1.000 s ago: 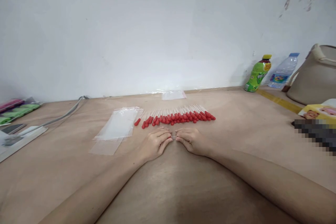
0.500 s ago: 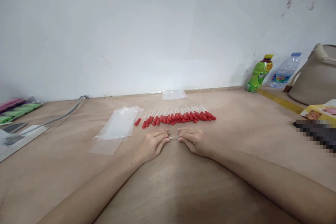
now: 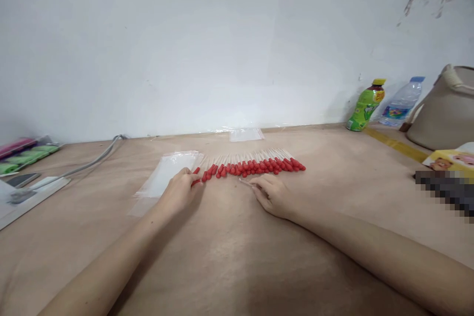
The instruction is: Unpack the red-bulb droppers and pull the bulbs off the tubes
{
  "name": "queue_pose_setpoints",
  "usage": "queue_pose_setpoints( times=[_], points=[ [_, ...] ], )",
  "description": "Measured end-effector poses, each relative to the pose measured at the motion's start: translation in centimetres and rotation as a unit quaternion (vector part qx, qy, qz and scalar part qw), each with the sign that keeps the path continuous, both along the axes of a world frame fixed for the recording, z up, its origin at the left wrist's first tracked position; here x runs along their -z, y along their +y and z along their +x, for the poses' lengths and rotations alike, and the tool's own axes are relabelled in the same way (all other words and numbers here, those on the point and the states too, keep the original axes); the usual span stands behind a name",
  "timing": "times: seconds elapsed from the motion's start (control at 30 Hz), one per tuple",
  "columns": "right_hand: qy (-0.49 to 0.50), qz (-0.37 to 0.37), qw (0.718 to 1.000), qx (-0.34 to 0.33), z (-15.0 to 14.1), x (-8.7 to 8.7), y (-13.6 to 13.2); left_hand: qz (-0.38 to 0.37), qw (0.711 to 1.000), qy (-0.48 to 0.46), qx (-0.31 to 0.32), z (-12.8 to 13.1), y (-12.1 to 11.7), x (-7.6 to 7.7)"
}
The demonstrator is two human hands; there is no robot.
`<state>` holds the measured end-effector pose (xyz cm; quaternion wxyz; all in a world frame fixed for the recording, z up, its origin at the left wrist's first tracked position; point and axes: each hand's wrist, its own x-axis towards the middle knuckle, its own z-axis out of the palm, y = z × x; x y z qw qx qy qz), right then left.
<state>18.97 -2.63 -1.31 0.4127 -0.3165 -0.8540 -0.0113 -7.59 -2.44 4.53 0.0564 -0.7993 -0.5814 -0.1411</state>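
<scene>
Smooth tan tabletop [image 3: 222, 256] bears bulb-ended red droppers [image 3: 255, 167].

The red bulbs [image 3: 255, 166] look smooth and rubbery, the bags [image 3: 158, 177] glossy plastic, the tabletop [image 3: 222, 256] faintly shiny.

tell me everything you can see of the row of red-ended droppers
The row of droppers lies flat on the brown tabletop, roughly side by side, some overlapping. Red, rubbery-looking bulbs face the person; thin, pale stems point towards the wall. At its left end, the left hand has a red bulb between thumb and fingers.
</scene>
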Motion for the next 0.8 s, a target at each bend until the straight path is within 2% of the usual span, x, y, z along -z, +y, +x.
queue_pose_setpoints(
  times=[0.1, 0.27, 0.43, 0.6, 0.8],
  points=[
    [-0.038, 0.029, 0.999, 0.016, -1.4, -0.4, 0.3, -0.017, 0.998, 0.031, -0.051, 0.0, -0.1, -0.2],
    [-0.128, 0.064, 0.989, 0.047, -3.5, -0.7, 0.8, -0.013, 0.992, 0.065, -0.109, 0.2, -0.1, 0.8],
    [-0.113, 0.004, 0.993, 0.033, -4.4, -0.7, 0.5, -0.012, 0.991, 0.072, -0.109, 0.2, 0.1, 1.4],
    [-0.087, -0.042, 0.995, 0.002, -4.4, -0.7, 0.2, -0.017, 0.994, 0.055, -0.092, 0.1, 0.2, 1.1],
    [-0.096, -0.068, 0.993, -0.016, -4.4, -0.8, 0.0, 0.057, 0.989, 0.07, -0.121, -0.9, 1.1, 0.4]
  ],
)
